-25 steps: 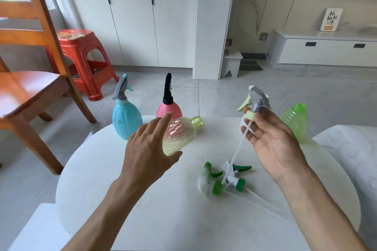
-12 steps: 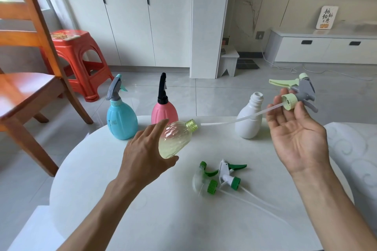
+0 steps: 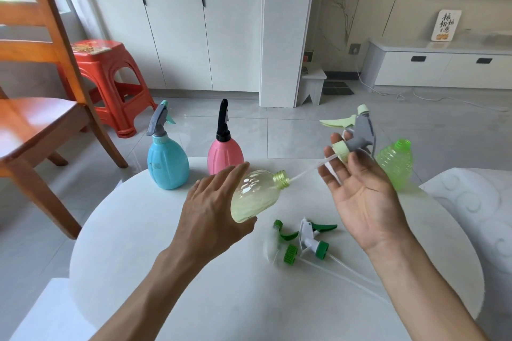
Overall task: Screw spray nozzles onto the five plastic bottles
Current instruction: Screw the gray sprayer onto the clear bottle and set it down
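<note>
My left hand (image 3: 216,216) grips a pale yellow clear bottle (image 3: 255,196) above the white round table (image 3: 155,230), tilted with its threaded neck pointing right. My right hand (image 3: 360,194), palm toward me, pinches the collar of a grey and pale green spray nozzle (image 3: 357,138) at its fingertips. The nozzle's thin tube slants down to the bottle's mouth. A blue bottle (image 3: 167,163) with a grey nozzle and a pink bottle (image 3: 224,155) with a black nozzle stand at the table's far edge. Behind my right hand stands an uncapped green bottle (image 3: 396,163). Two green-and-white nozzles (image 3: 302,241) lie on the table.
A wooden chair (image 3: 41,124) stands left of the table, with a red plastic stool (image 3: 108,77) behind it. White cabinets and a pillar line the back wall. A white patterned cushion (image 3: 471,202) sits at the table's right.
My right hand has brought the nozzle left and lower, so its tube tip now meets the yellow bottle's mouth. The white bottle is hidden behind my right hand and the green one shows.
</note>
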`<state>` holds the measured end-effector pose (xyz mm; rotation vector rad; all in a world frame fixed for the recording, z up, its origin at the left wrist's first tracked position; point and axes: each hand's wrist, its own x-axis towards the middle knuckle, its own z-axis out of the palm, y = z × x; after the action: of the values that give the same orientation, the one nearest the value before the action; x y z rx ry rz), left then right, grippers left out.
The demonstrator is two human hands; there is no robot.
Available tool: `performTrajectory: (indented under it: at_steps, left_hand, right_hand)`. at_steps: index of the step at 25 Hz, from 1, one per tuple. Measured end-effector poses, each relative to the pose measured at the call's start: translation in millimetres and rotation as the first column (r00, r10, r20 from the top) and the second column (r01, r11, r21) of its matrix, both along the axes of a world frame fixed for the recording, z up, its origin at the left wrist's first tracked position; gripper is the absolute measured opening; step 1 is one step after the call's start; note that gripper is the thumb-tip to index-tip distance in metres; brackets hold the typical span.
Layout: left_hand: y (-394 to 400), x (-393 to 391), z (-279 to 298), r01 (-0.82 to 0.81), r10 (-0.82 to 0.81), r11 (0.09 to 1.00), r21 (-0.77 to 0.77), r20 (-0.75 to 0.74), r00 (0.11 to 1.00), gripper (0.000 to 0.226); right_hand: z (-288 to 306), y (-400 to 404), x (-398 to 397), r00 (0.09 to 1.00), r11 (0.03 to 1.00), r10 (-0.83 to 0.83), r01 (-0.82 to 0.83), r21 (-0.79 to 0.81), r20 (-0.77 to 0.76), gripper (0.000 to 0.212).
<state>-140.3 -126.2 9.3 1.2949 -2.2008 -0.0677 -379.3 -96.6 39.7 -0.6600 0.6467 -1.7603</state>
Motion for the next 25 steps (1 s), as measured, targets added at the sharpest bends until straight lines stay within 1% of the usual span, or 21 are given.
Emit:
performTrajectory:
  at_steps: [3, 5, 7, 11, 14, 16, 21, 25]
  left_hand:
    - [7.3, -5.5, 2.3, 0.016, -0.017, 1.0, -0.007, -0.038, 0.999, 0.097]
    - [11.1, -8.2, 3.2, 0.023, -0.023, 1.0, -0.001, -0.054, 0.998, 0.097]
    - [13.4, -9.7, 4.1, 0.028, -0.026, 0.999, 0.024, -0.08, 0.997, 0.097]
    - [16.9, -8.2, 5.2, 0.032, -0.007, 0.992, 0.125, -0.2, 0.98, 0.093]
    - [19.3, -8.6, 4.0, 0.054, -0.004, 0.982, 0.181, -0.263, 0.965, 0.088]
    - [19.9, -9.7, 4.3, 0.082, -0.02, 0.975, 0.207, -0.284, 0.959, 0.086]
    - [20.3, -12.8, 3.4, 0.124, -0.04, 0.961, 0.248, -0.318, 0.947, 0.084]
    - [20.1, -15.2, -0.1, 0.122, -0.033, 0.962, 0.243, -0.339, 0.94, 0.083]
  right_hand:
    - [-7.8, 2.2, 21.2, 0.988, 0.998, 0.067, -0.067, 0.002, -0.142, 0.029]
    - [-11.9, 4.0, 35.2, 0.973, 0.991, 0.124, -0.132, -0.025, -0.194, 0.029]
    - [-11.9, 4.9, 42.9, 0.962, 0.984, 0.154, -0.17, -0.052, -0.224, 0.032]
    - [-11.7, 3.8, 45.9, 0.946, 0.977, 0.171, -0.198, -0.075, -0.276, 0.03]
    - [-13.0, 2.6, 43.8, 0.925, 0.976, 0.171, -0.207, -0.073, -0.341, 0.03]
    - [-10.6, 1.1, 40.8, 0.915, 0.971, 0.182, -0.225, -0.08, -0.36, 0.028]
    - [-8.6, -1.9, 30.3, 0.885, 0.956, 0.23, -0.284, -0.077, -0.404, 0.032]
    - [-11.1, -3.5, 32.9, 0.875, 0.966, 0.209, -0.254, -0.048, -0.437, 0.039]
